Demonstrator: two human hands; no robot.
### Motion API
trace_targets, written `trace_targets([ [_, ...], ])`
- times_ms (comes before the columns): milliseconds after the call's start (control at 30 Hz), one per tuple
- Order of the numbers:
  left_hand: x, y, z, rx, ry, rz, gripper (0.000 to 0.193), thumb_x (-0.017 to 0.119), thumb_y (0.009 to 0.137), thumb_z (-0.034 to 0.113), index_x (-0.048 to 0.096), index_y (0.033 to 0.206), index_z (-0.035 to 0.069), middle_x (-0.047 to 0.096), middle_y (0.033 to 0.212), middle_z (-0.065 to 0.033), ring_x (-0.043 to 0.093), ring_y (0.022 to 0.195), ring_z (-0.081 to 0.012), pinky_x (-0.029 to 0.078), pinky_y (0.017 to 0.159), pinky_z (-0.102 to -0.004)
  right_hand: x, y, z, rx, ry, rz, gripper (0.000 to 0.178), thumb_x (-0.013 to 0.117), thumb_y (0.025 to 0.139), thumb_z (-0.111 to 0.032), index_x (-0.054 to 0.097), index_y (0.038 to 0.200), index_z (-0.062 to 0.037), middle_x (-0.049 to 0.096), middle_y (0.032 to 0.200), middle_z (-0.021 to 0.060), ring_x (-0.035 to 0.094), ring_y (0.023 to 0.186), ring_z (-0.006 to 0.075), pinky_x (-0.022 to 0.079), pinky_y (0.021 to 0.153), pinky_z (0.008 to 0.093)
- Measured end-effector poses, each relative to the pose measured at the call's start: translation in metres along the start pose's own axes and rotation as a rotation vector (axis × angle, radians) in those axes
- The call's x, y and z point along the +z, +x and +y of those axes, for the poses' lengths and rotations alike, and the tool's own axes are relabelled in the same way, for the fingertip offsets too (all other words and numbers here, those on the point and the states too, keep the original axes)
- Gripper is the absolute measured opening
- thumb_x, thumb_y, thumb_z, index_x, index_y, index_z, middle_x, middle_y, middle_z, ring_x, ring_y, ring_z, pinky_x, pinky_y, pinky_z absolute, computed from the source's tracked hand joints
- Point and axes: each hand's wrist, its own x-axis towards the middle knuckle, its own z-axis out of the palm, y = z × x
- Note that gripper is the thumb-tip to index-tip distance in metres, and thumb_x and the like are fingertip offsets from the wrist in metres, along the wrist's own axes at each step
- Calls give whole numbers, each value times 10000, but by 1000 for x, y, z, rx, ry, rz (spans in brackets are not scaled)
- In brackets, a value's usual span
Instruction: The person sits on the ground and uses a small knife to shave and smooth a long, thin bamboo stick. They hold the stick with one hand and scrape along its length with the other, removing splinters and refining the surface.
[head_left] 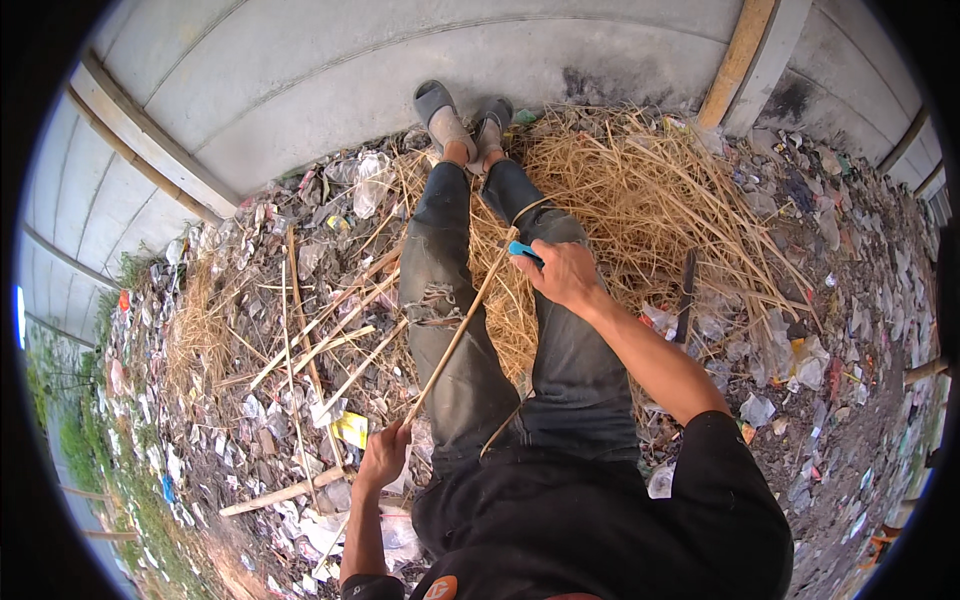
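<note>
My left hand [383, 455], low at the left beside my thigh, is closed on the near end of a long thin bamboo strip [455, 345]. The strip slants up across my torn dark trousers towards my right knee. Above that knee, my right hand [565, 272] is wrapped round a small tool with a bright blue handle [522, 252]. The tool's tip meets the strip's far end or lies right by it; no blade can be made out. A thin curled shaving [532, 207] shows by my right knee, and another thin sliver [500, 430] lies at my lap.
A large heap of straw-coloured shavings [640, 190] spreads between and right of my legs. Several split bamboo pieces [335, 325] lie to the left, with a thicker stick [285, 492] nearer. Litter covers the ground. A grey panel wall [350, 90] stands beyond my sandalled feet.
</note>
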Motion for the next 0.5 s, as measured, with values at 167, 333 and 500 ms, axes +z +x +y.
trace_targets([
  [167, -23, 11, 7, -58, -20, -102, 409, 486, 1111, 285, 644, 893, -24, 575, 659, -159, 571, 621, -244, 474, 623, -431, 0, 9, 9, -80, -36, -15, 417, 654, 996, -471, 690, 864, -77, 674, 622, 156, 694, 581, 368, 528, 519, 488],
  [333, -44, 20, 23, -35, 99, -106, 417, 483, 1104, 306, 668, 902, -8, 622, 671, -201, 628, 627, -381, 492, 642, -467, -12, 24, 11, -81, 10, -66, 369, 692, 959, -436, 696, 917, -69, 693, 654, 149, 717, 633, 366, 546, 556, 496],
  [500, -38, 22, 26, 6, 199, -21, 409, 501, 1101, 329, 659, 910, 4, 631, 680, -232, 645, 653, -456, 492, 637, -510, -24, 34, 3, 28, 178, -59, 392, 736, 919, -423, 693, 1054, -58, 737, 838, 188, 744, 755, 359, 579, 645, 484],
])
